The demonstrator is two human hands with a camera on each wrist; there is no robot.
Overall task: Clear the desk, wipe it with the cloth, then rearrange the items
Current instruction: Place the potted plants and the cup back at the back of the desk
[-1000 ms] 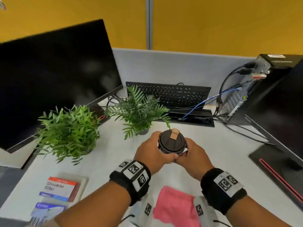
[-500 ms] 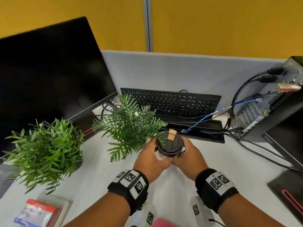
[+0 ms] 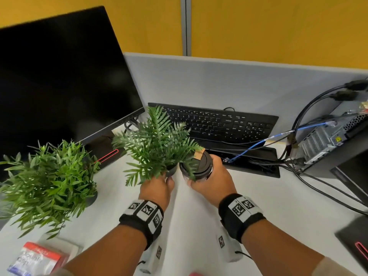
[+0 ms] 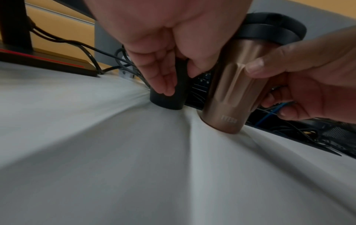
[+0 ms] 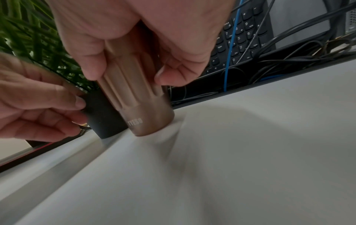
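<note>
The right hand (image 3: 213, 182) is gripping the copper tumbler (image 4: 229, 97) standing on the bench (image 3: 258, 196); its white lettering is blurring unreadably in both wrist views. The left hand (image 3: 157, 188) is pinching the fern's (image 3: 157, 140) black pot (image 4: 169, 94), touching beside it. Only the head view is showing the "clip" packet (image 3: 37, 259).

Showing pale raised lettering near base of bronze tumbler (image 5: 148, 109), too blurred for reading. Showing white legends on black keyboard (image 5: 240, 38): digits 0, 1, 2, 4, 5, 6, 8, 9 and "PgDn". Carrying square black-and-white coded tags on both wristbands (image 3: 146, 211). Blurring into unreadable print on red-and-white packet (image 3: 37, 259) lying on bench (image 3: 199, 226).
</note>
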